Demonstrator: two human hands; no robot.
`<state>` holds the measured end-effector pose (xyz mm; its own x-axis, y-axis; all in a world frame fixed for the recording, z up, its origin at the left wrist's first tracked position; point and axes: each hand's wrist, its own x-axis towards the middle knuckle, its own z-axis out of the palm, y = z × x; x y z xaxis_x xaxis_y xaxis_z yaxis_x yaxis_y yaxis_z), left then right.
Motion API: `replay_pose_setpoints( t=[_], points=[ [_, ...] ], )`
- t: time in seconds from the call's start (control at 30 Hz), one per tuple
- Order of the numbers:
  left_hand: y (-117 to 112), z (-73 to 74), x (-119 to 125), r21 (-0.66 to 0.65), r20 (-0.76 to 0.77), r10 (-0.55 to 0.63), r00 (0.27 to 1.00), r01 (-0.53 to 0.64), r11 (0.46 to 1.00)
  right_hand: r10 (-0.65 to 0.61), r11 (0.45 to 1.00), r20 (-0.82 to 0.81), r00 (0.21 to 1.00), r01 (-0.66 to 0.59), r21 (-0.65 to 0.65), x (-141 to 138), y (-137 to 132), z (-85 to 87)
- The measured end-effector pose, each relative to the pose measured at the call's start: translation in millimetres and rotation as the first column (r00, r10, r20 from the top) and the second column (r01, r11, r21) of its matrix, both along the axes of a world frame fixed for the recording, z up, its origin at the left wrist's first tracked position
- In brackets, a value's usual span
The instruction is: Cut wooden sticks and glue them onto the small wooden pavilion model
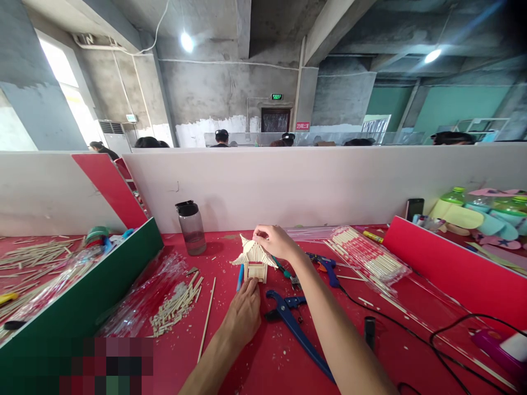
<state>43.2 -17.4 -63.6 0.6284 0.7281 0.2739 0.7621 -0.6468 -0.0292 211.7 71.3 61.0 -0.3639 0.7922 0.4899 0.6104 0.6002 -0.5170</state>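
Note:
A small house model made of wooden sticks [254, 261] stands on the red table [263, 351]. My left hand [244, 314] rests just below its base, fingers curled against the bottom wall. My right hand [275, 240] sits on top of the roof at its right side, fingers closed in a pinch on the roof edge. A blue pen [239, 278] lies just left of the house base.
Blue-handled cutters [294, 323] lie right of my left hand, a blue glue gun [327, 266] with black cable beyond. Packs of sticks [368, 255] at right, loose sticks [176, 306] at left, a grey bottle [191, 227] behind. Green and red dividers flank the table. Other people sit beyond the white partition.

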Motion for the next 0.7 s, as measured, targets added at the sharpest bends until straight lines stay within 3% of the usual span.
replay_pose_setpoints(
  t=[0.23, 0.5, 0.7],
  points=[
    [-1, 2.6, 2, -0.049, -0.042, 0.007, 0.999, -0.009, 0.999, -0.001, 1.0, 0.009, 1.0, 0.001, -0.004, 1, 1, -0.8],
    [-7, 19.1, 10, -0.082, 0.046, 0.03, 0.998, -0.026, 0.996, -0.002, 1.0, 0.004, 1.0, 0.002, -0.006, 0, 1, -0.5],
    [-8, 11.1, 9, -0.086, 0.063, 0.053, 0.997, -0.047, 0.995, -0.002, 1.0, -0.002, 1.0, 0.002, -0.015, -1, 1, -0.7]
  ],
)
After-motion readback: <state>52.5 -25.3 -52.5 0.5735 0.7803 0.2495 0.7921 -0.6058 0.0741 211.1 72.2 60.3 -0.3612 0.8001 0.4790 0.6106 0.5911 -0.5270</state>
